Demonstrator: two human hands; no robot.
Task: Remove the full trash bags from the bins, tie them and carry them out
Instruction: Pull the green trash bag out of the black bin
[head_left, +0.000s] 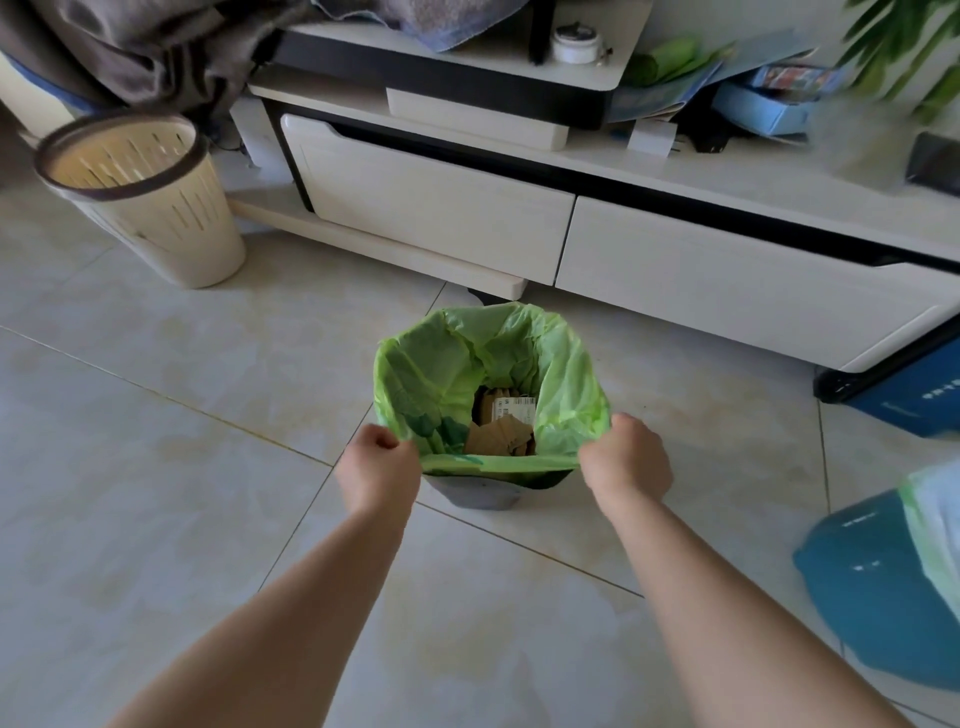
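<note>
A green trash bag (441, 374) stands open in a small dark bin (480, 493) on the tiled floor, in the middle of the view. Brown cardboard scraps (501, 421) lie at its bottom. My left hand (379, 467) grips the bag's rim at its near left corner. My right hand (626, 457) grips the rim at the near right corner. The near edge of the bag is stretched flat between the two hands.
A beige slotted bin with a dark rim (140, 197) stands at the back left, without a bag. A low white cabinet with drawers (519, 218) runs behind. A blue bin with a green liner (883, 582) sits at the right edge.
</note>
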